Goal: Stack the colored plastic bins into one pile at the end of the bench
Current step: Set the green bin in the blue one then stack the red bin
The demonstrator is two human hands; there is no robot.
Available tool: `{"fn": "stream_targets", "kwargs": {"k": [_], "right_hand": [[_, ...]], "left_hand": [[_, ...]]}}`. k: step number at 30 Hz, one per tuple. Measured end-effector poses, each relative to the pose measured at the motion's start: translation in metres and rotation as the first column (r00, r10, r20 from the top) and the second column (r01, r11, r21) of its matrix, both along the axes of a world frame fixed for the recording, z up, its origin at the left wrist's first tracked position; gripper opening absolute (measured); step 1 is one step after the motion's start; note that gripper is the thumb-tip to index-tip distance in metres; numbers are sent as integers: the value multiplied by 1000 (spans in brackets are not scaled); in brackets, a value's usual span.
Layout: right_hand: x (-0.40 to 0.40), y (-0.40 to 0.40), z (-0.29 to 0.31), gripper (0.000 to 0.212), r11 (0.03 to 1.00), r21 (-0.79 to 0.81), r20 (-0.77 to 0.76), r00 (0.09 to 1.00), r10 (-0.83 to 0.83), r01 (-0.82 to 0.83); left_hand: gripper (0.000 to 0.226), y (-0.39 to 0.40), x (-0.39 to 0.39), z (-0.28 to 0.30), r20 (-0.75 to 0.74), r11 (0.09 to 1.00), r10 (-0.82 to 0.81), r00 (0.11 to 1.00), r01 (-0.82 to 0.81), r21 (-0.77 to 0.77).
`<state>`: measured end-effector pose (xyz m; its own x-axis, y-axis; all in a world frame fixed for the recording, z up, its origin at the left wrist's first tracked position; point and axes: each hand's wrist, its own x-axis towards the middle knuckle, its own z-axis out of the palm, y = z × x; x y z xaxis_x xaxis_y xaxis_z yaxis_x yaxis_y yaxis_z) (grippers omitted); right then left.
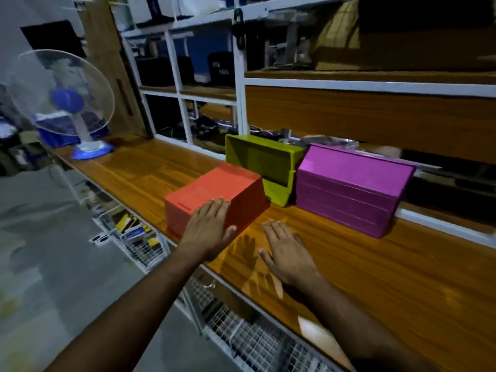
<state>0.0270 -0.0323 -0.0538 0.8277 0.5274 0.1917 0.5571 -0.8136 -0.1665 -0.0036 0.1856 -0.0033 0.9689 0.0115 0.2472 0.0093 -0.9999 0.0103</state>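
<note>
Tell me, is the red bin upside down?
Yes. The red bin sits upside down on the bench: its flat closed base faces up and its rim is against the wood.

The wooden desk carries an upturned red bin, a green bin on its side, a magenta bin, and a blue-based fan at the far end.

A white and blue desk fan is seen at the upper left of the frame. White wire baskets are hung along the lower centre. White-framed shelving is set across the top.
</note>
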Motion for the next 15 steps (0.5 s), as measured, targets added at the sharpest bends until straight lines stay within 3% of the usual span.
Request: {"fn": "stream_targets", "kwargs": {"k": [5, 9, 15], "right_hand": [[28, 70, 5, 63, 989, 28, 89, 985, -148, 146], [42, 123, 6, 59, 969, 45, 16, 970, -242, 241], [56, 168, 12, 53, 938, 150, -183, 941, -285, 314]], "left_hand": [[65, 80, 85, -1, -21, 989, -133, 991, 134, 55], [60, 135, 120, -9, -64, 984, -173, 983, 175, 35], [68, 192, 153, -12, -248, 967, -111, 962, 48, -249]]}}
